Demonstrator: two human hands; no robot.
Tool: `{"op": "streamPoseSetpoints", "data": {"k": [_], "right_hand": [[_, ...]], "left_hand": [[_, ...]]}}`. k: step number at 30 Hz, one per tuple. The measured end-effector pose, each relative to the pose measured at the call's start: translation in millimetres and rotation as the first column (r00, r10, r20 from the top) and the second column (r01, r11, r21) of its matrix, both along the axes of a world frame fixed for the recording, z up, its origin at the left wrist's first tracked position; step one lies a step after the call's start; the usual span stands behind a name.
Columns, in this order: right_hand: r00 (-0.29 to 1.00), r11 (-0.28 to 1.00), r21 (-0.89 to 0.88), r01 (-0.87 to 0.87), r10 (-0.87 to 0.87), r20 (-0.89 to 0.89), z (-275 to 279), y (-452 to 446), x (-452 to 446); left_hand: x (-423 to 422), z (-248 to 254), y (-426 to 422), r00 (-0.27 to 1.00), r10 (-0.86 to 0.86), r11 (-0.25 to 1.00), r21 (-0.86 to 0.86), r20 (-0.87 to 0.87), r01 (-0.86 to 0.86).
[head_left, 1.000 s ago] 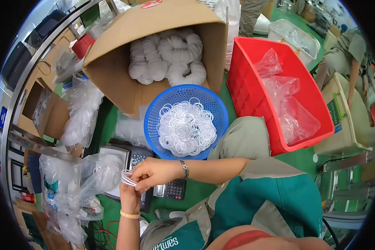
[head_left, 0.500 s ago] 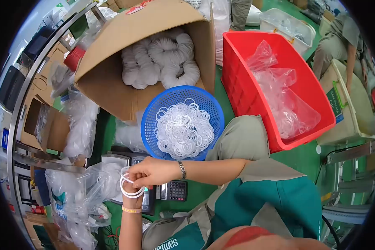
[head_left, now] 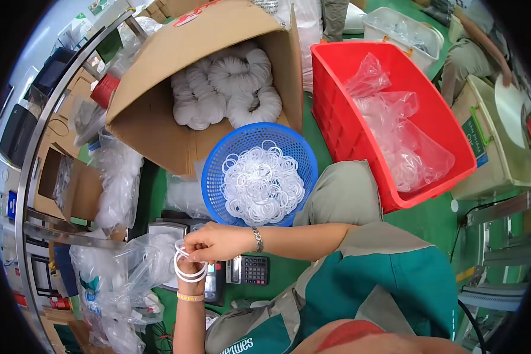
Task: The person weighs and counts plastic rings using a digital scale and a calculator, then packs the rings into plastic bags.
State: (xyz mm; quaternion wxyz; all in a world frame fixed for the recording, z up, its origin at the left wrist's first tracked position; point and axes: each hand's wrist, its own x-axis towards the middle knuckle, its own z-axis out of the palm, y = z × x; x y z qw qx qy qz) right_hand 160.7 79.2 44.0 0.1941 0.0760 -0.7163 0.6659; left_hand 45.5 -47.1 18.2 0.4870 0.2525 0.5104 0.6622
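Note:
Several white rings (head_left: 190, 276) are bunched at my two hands, low in front of the blue basket. My right hand (head_left: 215, 242), with a chain bracelet on its wrist, reaches across from the right and pinches the rings with its thumb and fingers. Below it, my left hand (head_left: 189, 285), with a yellow band at the wrist, has the rings looped about it; its fingers are mostly hidden behind the rings and my right hand. Just beyond stands the blue basket (head_left: 209, 192) with a heap of loose white rings (head_left: 262, 184).
A cardboard box (head_left: 159, 138) holding bundled white rings lies behind the basket. To the right stands a red bin (head_left: 336, 112) with bagged rings. A calculator (head_left: 255, 269), a scale (head_left: 216, 283) and plastic bags (head_left: 115, 271) are near my hands. Another person (head_left: 472, 65) is at the right.
My hands keep nearly the same pose with the rings. The whole view has shifted slightly. At the far right, a pale round object now shows by the other person.

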Motion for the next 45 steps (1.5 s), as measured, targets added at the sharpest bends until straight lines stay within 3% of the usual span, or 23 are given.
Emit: {"op": "streamPoseSetpoints", "data": {"k": [2, 8, 10, 12, 14, 17, 19, 21, 24, 25, 26, 27, 29, 31, 34, 37, 38, 39, 41, 42, 43, 45], "right_hand": [[0.997, 0.998, 0.054, 0.037, -0.033, -0.068, -1, 0, -1], [1.000, 0.999, 0.051, -0.003, 0.004, -0.012, 4, 3, 6], [0.997, 0.997, 0.082, 0.014, -0.008, -0.076, 2, 3, 7], [0.999, 0.999, 0.009, -0.039, 0.039, -0.027, 2, 2, 8], [0.996, 0.996, -0.006, -0.093, 0.093, -0.001, 4, 4, 11], [0.995, 0.996, 0.000, -0.094, 0.094, -0.016, 3, 5, 10], [0.996, 0.996, 0.031, -0.081, 0.082, -0.018, 4, 6, 9], [0.998, 0.996, -0.059, -0.067, 0.066, -0.016, 5, 7, 5], [0.987, 0.980, 0.121, 0.160, -0.159, -0.016, 23, 28, 3], [0.954, 0.948, 0.169, 0.270, -0.240, -0.179, 36, 42, 5], [0.974, 0.978, -0.103, 0.181, -0.193, -0.117, 43, 55, -2], [0.954, 0.972, -0.080, 0.223, -0.234, -0.185, 49, 76, -6], [0.948, 0.921, -0.308, 0.236, -0.288, -0.133, 73, 115, 2], [0.932, 0.908, -0.315, 0.276, -0.333, -0.143, 81, 169, 12], [0.794, 0.768, -0.202, 0.608, -0.589, 0.151, 95, 237, 51], [0.682, 0.591, -0.379, 0.712, -0.712, 0.169, 73, 316, 94], [0.583, 0.515, -0.308, 0.800, -0.789, 0.197, 62, 348, 109], [0.426, 0.384, -0.222, 0.896, -0.884, 0.192, 60, 355, 131], [0.292, 0.243, -0.217, 0.945, -0.929, 0.229, 42, 391, 170], [0.162, 0.157, -0.039, 0.987, -0.955, 0.249, 39, 401, 187], [0.174, 0.140, -0.134, 0.981, -0.943, 0.285, 32, 413, 205], [0.057, 0.052, -0.023, 0.998, -0.956, 0.289, 35, 412, 232]], "left_hand": [[4, 1, 4, 0.998, 0.067, 0.998, 0.012, 0.002, -0.067], [2, -6, 12, 0.988, -0.045, 0.999, -0.026, -0.145, 0.042], [5, -12, 14, 0.985, -0.042, 0.999, -0.020, -0.170, 0.039], [7, -5, 15, 0.979, -0.038, 0.999, -0.011, -0.199, 0.036], [12, 13, 13, 0.961, -0.120, 0.985, -0.152, -0.248, 0.084], [10, 15, 12, 0.988, -0.017, 0.990, -0.142, -0.152, -0.005], [6, 11, 8, 0.984, 0.023, 0.991, -0.123, -0.176, -0.046], [2, 3, 3, 0.988, 0.088, 0.993, -0.070, -0.127, -0.098], [-7, 2, 2, 0.984, 0.090, 0.985, -0.134, -0.155, -0.111], [-13, -1, 4, 0.986, 0.080, 0.984, -0.147, -0.145, -0.101], [-12, -3, 6, 0.983, 0.149, 0.974, -0.157, -0.110, -0.165], [-17, -7, 7, 0.989, 0.110, 0.982, -0.140, -0.101, -0.123], [-11, -4, 14, 0.994, 0.059, 0.989, -0.132, -0.093, -0.071], [-11, -15, 15, 0.972, 0.130, 0.981, -0.118, -0.196, -0.155], [-18, -25, 16, 0.976, 0.105, 0.988, -0.089, -0.193, -0.124], [-24, -30, 13, 0.979, 0.122, 0.985, -0.104, -0.166, -0.140], [-19, -22, 15, 0.972, 0.180, 0.964, -0.171, -0.150, -0.205], [-23, -23, 13, 0.976, 0.139, 0.978, -0.129, -0.168, -0.162], [-35, -31, 10, 0.982, 0.093, 0.989, -0.099, -0.167, -0.110], [-33, -30, 11, 0.976, 0.105, 0.986, -0.110, -0.191, -0.127], [-31, -27, 10, 0.977, 0.118, 0.984, -0.114, -0.180, -0.140], [-34, -31, 10, 0.976, 0.127, 0.979, -0.136, -0.175, -0.152]]}}
